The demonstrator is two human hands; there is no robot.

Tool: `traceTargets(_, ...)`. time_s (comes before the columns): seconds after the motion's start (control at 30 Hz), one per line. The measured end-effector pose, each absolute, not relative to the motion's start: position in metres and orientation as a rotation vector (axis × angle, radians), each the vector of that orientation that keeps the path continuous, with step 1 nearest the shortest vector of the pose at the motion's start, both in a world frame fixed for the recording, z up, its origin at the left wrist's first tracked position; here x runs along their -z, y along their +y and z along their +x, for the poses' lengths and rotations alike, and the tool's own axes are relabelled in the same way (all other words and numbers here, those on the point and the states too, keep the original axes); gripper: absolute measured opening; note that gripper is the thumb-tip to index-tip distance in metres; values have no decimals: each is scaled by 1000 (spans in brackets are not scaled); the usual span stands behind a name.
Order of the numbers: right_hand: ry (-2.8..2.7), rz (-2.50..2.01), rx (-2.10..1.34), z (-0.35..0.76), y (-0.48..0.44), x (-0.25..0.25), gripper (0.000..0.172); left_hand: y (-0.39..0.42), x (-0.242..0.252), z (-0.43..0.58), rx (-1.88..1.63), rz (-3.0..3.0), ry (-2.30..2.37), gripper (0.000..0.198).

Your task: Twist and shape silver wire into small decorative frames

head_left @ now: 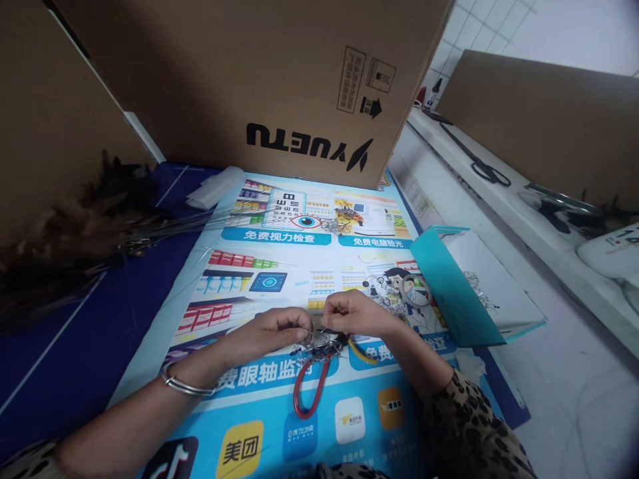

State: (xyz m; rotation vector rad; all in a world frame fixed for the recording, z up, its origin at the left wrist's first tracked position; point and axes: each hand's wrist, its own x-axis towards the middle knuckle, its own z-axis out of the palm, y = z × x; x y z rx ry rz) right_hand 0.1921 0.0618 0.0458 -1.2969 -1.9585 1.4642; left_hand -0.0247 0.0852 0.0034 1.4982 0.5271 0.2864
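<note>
My left hand (282,329), with a silver bangle at the wrist, is closed, thumb and forefinger pinched. Close beside it my right hand (357,313) also pinches, fingertips down. Whatever lies between the fingertips is too small to make out. Just under both hands sits a tangled heap of short thin wire pieces (319,346) with dark bits in it. A red looped handle (310,392) sticks out of the heap towards me, and a yellow curved handle (363,352) shows under my right hand; the tool heads are hidden.
More wire pieces (389,296) lie beyond my right hand, near a round ring (415,291). A teal box (449,293) holding wires stands right. Brown feathers (54,246) on long wires lie left. A large cardboard box (239,80) walls off the back. Scissors (486,171) rest on the ledge.
</note>
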Motion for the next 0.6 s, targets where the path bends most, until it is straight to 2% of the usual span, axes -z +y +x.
traceTargets(0.3, -2030, -1333, -1301, 192, 60, -48, 11, 86, -4, -24, -284, 1494, 514, 25)
traceTargets(0.6, -2085, -1249, -1442, 195, 61, -45, 9, 85, -5, -23, -262, 1502, 554, 28)
